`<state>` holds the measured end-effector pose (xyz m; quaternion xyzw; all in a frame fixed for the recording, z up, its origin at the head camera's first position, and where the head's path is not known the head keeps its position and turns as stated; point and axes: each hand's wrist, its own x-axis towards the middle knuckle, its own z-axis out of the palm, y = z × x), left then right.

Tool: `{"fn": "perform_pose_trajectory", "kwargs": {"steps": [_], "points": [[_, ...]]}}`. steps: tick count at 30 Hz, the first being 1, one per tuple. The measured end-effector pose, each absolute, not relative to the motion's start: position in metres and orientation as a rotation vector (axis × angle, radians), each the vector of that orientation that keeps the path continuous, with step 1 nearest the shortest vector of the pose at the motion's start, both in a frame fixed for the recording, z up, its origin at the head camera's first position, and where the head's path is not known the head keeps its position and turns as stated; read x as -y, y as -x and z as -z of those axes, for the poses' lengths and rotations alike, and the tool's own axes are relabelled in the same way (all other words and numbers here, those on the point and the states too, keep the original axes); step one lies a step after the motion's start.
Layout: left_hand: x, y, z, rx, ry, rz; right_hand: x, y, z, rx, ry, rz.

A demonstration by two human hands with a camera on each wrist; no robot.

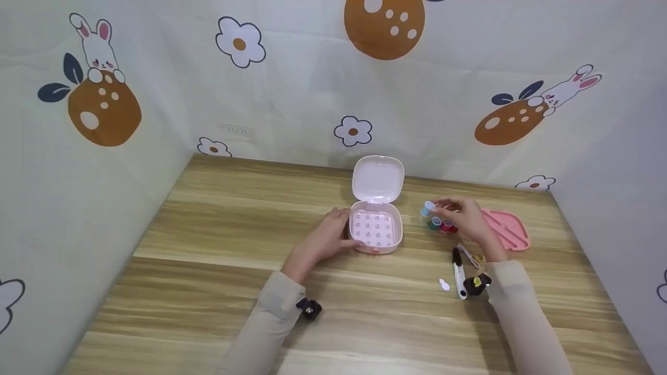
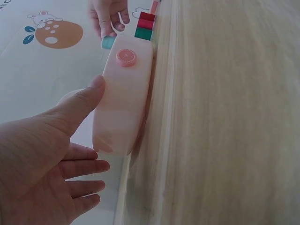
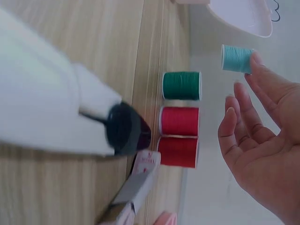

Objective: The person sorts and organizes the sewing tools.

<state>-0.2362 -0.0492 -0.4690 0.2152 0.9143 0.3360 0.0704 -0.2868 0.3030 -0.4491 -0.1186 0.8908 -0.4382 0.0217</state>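
A pale pink box (image 1: pixel 376 249) stands with its lid (image 1: pixel 378 179) raised, its inside floor dotted with small printed motifs. At its left side, my left hand (image 1: pixel 325 237) touches it, thumb by the front corner and fingers loosely extended along the side. My right hand (image 1: pixel 466 216) pinches a light blue thread spool (image 3: pixel 236 59) between thumb and forefinger, above the tabletop and right of the box. Just below that hand, a green spool (image 3: pixel 182 86), a bright red spool (image 3: pixel 179 121) and a darker red spool (image 3: pixel 177 152) stand in a row.
Behind the right hand lies a coral-pink tray (image 1: pixel 522 242) with slim pink pieces in it. Nearer me are a black-and-white tool (image 1: pixel 459 276), a pale pink strip (image 1: pixel 468 255) and a small white piece (image 1: pixel 444 285). Printed fabric walls (image 1: pixel 292 99) enclose the wooden table.
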Motion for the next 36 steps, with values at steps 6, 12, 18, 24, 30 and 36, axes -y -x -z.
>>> {"fn": "perform_pose_trajectory", "kwargs": {"steps": [6,12,18,24,30,36], "points": [[0.049,0.237,0.47,-2.751,-0.634,-0.999,-0.291,0.289,0.451,-2.762,0.373,1.42],[0.049,0.238,0.47,-2.761,-0.632,-0.977,-0.278,0.289,0.452,-2.772,0.362,1.45],[0.049,0.238,0.47,-2.756,-0.631,-0.972,-0.259,0.279,0.438,-2.755,0.366,1.474],[0.049,0.238,0.47,-2.742,-0.612,-0.993,-0.252,0.278,0.442,-2.689,0.295,1.554],[0.049,0.237,0.47,-2.742,-0.605,-0.994,-0.25,0.287,0.458,-2.618,0.282,1.641],[0.049,0.237,0.47,-2.738,-0.612,-1.004,-0.241,0.288,0.461,-2.607,0.308,1.667]]}}
